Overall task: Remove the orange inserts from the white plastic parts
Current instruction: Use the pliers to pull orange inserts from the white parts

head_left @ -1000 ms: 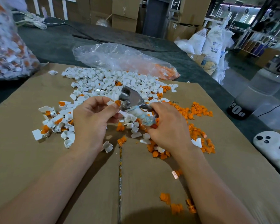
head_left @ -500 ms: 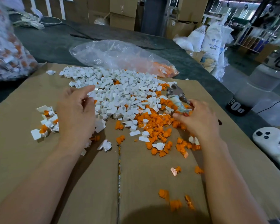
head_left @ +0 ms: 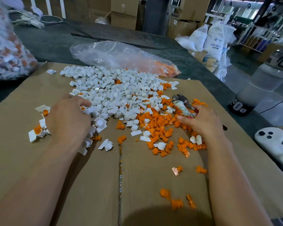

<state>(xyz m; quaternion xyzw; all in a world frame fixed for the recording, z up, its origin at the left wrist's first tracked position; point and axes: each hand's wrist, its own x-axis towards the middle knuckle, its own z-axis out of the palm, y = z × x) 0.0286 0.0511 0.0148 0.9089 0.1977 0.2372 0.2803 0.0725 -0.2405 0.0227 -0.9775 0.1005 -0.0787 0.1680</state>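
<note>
Two hands shown: left hand (head_left: 69, 118), fingers curled, covered white parts (head_left: 121, 95) at left, grip unclear; right hand (head_left: 203, 121) gripped pliers (head_left: 181, 103) over orange inserts (head_left: 158, 123).

Cardboard (head_left: 153, 185) on dark table (head_left: 55, 46); white parts (head_left: 114, 93), orange inserts (head_left: 158, 121) scattered on it

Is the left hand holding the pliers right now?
No, the right hand grips the pliers over the orange inserts, while the left hand rests on the white plastic parts.

Parts (head_left: 114, 95) left of inserts (head_left: 160, 123), on cardboard (head_left: 88, 185)
</note>
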